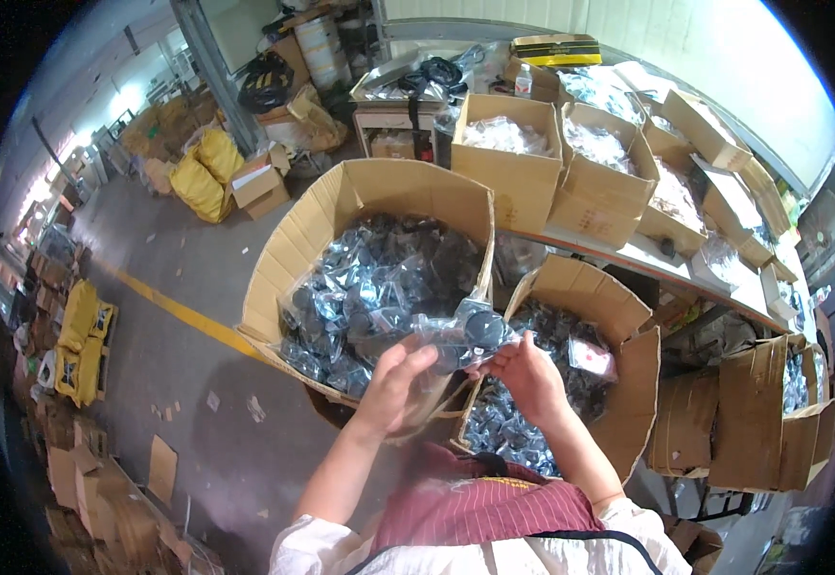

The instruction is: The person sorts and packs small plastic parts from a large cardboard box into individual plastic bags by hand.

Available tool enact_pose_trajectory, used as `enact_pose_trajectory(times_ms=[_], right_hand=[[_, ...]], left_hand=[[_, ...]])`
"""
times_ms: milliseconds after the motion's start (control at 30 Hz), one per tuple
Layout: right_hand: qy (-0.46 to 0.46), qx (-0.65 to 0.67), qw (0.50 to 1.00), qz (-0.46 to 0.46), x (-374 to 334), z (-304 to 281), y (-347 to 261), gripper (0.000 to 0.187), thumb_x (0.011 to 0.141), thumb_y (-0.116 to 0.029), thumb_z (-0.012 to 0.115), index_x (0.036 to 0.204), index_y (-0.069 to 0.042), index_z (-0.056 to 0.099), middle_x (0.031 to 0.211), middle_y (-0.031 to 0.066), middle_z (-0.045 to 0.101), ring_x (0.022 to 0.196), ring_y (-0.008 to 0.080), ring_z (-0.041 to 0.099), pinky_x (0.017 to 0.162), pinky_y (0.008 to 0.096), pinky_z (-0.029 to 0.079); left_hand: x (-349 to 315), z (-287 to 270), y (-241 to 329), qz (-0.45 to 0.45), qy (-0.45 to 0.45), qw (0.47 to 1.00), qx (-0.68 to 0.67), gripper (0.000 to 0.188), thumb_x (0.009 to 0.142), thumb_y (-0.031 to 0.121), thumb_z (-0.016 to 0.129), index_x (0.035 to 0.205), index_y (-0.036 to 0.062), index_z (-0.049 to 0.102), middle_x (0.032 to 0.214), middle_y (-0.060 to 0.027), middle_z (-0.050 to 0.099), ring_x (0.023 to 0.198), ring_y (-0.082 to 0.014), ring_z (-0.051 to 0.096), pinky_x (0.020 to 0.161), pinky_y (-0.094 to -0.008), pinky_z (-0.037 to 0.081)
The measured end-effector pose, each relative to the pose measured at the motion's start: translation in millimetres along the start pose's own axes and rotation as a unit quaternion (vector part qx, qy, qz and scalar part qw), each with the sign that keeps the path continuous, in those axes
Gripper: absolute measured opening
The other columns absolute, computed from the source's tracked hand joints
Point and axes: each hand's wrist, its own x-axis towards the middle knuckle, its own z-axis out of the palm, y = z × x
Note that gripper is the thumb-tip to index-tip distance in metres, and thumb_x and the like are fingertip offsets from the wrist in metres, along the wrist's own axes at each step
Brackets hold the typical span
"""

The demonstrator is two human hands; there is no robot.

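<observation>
Between my two hands is a clear plastic bag with round black parts (pixel 482 329) in it, over the near rim of a large cardboard box. My left hand (pixel 397 381) is closed on the bag's left side, thumb on top. At its right end, the fingers of my right hand (pixel 530 379) pinch the plastic. Many similar bagged dark parts (pixel 379 259) fill the large open box (pixel 274 259) in front of me. To its right stands a second open box (pixel 640 383) with more bagged parts and a small pink-and-white packet (pixel 592 358) on top.
A long table (pixel 618 251) at the right carries several open cartons (pixel 508 168) of clear bags. More cartons (pixel 724 417) stand at the lower right. Yellow sacks (pixel 205 172) lie at the far left. A yellow line (pixel 173 307) crosses the floor, near cardboard scraps (pixel 161 470).
</observation>
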Motion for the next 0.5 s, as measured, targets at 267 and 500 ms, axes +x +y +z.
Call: enact_pose_trajectory(times_ms=[267,500], right_hand=[[0.051,-0.120,0.991,-0.026,11.1,-5.9,-7.6,0.032,0.104,-0.020,0.050,0.120,0.004,0.064,0.100,0.0112,0.071,0.086,0.0170,0.067,0.084,0.0312,0.052],[0.221,-0.608,0.758,0.082,-16.6,-199.4,168.8,0.026,0.094,-0.021,0.063,0.112,-0.003,0.066,0.091,0.0162,0.070,0.086,0.0309,0.069,0.080,0.0395,0.055]], left_hand=[[10.7,-28.9,-20.6,0.027,0.077,0.977,-0.197,0.049,0.095,0.037,0.061,0.127,0.0000,0.061,0.121,-0.0142,0.068,0.116,-0.0267,0.062,0.109,-0.0395,0.041],[20.9,-45.1,-25.1,0.049,0.017,0.910,-0.411,0.040,0.105,0.034,0.045,0.113,0.0050,0.072,0.111,-0.0155,0.074,0.116,-0.0293,0.065,0.102,-0.0442,0.047]])
